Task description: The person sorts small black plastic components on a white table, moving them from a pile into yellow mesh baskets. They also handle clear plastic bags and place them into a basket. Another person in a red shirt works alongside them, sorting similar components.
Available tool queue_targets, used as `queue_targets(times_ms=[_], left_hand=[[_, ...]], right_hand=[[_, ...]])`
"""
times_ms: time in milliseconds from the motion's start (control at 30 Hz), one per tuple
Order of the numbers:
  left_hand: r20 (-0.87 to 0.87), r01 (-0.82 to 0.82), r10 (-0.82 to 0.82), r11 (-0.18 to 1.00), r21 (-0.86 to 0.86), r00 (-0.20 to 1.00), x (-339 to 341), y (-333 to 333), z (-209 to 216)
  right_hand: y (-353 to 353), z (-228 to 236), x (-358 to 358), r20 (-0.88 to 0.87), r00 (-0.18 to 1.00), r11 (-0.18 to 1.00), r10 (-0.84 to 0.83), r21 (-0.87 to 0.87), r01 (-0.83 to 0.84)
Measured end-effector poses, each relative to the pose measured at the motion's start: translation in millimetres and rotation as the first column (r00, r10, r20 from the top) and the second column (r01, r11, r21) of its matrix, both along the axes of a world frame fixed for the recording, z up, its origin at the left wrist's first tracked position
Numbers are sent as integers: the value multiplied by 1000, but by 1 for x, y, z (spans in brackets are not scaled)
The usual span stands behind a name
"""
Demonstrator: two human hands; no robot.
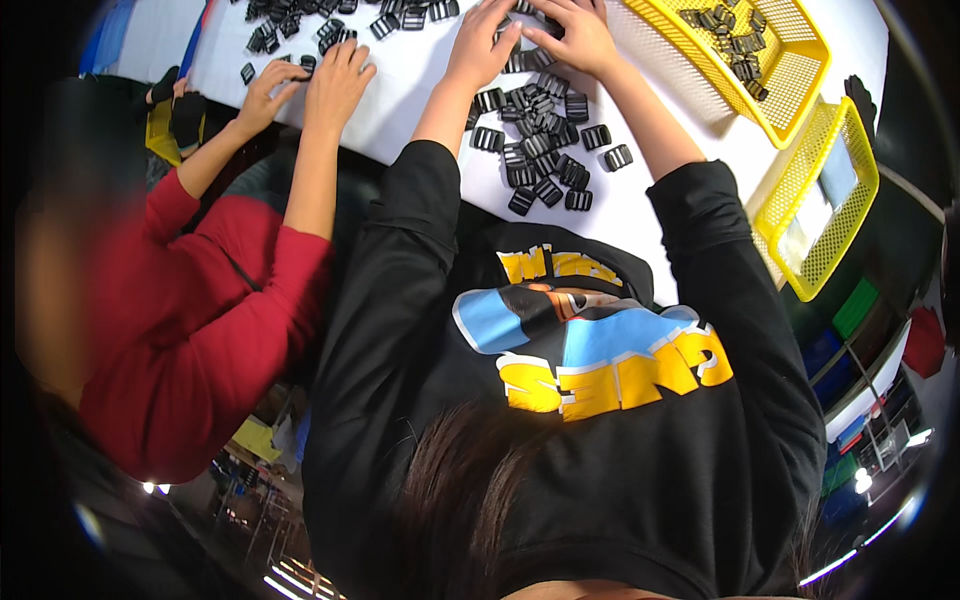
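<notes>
My left hand (484, 42) and my right hand (580, 38) reach to the far part of the white table, at the upper edge of the view. Their fingers are stretched out, with the thumbs pointing in towards each other; some fingertips are cut off by the edge. Black plastic slide buckles (528, 60) lie between and just below my hands. A loose heap of the same buckles (540, 125) spreads nearer to me, between my forearms. I see no buckle gripped in either hand.
To my left a person in red sleeves has both hands (340, 85) over black buckles (308, 63). More buckles (285, 15) lie at the far left. At right, a yellow basket (680, 65) holds buckles; another yellow basket (868, 190) holds flat pale packets. The white table (640, 225) reaches my torso.
</notes>
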State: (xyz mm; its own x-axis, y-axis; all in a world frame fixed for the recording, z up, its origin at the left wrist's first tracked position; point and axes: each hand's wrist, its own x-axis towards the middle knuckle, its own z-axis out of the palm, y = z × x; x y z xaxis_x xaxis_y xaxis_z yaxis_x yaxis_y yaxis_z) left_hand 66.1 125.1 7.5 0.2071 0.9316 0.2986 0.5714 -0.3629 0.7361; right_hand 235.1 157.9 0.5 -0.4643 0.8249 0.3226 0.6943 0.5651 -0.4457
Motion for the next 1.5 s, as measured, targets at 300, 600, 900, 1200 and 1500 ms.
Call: queue_targets(times_ms=[300, 600, 900, 1200, 1500], left_hand=[[-33, 158, -166, 973, -170, 986, -13, -73, 23], [-312, -93, 88, 996, -2, 946, 8, -80, -9], [246, -157, 158, 987, -24, 956, 65, -55, -19], [887, 147, 445, 876, -460, 121, 103, -56, -2], [857, -94, 510, 859, -504, 74, 149, -39, 76]], right_hand=[[-72, 26, 44, -129, 922, 897, 366, -216, -387], [-133, 16, 67, 179, 984, 969, 2, -244, 43], [-99, 4, 40, -60, 997, 985, -49, -171, 38], [-61, 15, 28, -690, 718, 943, -95, -294, -158], [-46, 86, 45, -829, 538, 970, -152, -230, -79]])
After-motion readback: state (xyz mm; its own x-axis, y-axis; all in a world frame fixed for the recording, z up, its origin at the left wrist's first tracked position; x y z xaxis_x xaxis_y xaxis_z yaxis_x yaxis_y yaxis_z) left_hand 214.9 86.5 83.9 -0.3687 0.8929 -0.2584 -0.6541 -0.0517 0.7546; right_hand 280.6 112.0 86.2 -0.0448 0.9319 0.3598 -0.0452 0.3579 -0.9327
